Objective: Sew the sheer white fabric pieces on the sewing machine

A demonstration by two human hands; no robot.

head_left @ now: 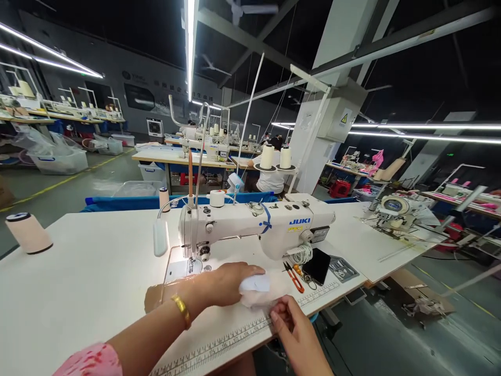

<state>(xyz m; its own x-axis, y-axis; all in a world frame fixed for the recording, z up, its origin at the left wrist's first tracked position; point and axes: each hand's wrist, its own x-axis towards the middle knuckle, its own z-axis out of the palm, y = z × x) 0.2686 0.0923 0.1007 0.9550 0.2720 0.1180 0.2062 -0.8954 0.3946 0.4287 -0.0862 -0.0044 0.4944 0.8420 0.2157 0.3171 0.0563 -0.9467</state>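
Observation:
A white sewing machine (238,227) stands on the white table (97,261), its lamp lit beside the needle. My left hand (230,282) reaches across in front of it, closed on a pale, thin fabric piece (258,297) with a small white patch on it. At the lower right edge of that fabric is my right hand (287,318), its fingers pinched on the edge. Under my left forearm lies a brown, glossy piece (153,297). A printed ruler strip (227,343) runs along the table's front edge.
Red-handled snips (294,278), a black phone (317,265) and a grey tray (343,268) lie right of my hands. A peach thread cone (29,233) stands at the left. Beyond the machine a person in white (271,177) sits near other sewing tables.

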